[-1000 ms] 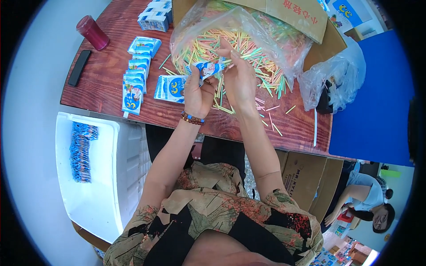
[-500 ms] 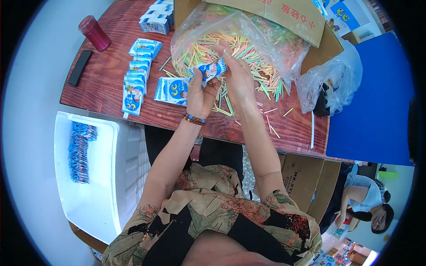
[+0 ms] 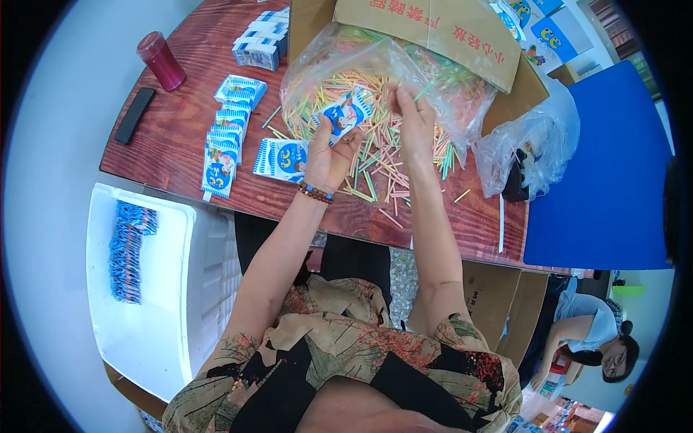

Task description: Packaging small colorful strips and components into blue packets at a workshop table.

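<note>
My left hand (image 3: 330, 159) is closed around the lower edge of a blue-and-white packet (image 3: 343, 115), tilted up above a heap of short, thin coloured sticks (image 3: 386, 155). To the right, my right hand (image 3: 416, 126) is over the heap with its fingers drawn together. A green stick (image 3: 424, 92) shows at its fingertips and appears pinched there. Beside my left wrist another blue-and-white packet (image 3: 278, 159) lies flat on the table. Farther left runs an overlapping row of similar packets (image 3: 224, 148).
The sticks spill from a clear plastic bag (image 3: 473, 108) in an open cardboard box (image 3: 433, 36). A red jar (image 3: 162, 61), a black bar-shaped object (image 3: 135, 115) and stacked packets (image 3: 258, 43) stand left. A white bin (image 3: 141, 339) holds packets below. Another person (image 3: 588, 325) is at right.
My right hand has moved away from the packet to the right, over the sticks. My left hand still holds the packet. The view has shifted slightly.
</note>
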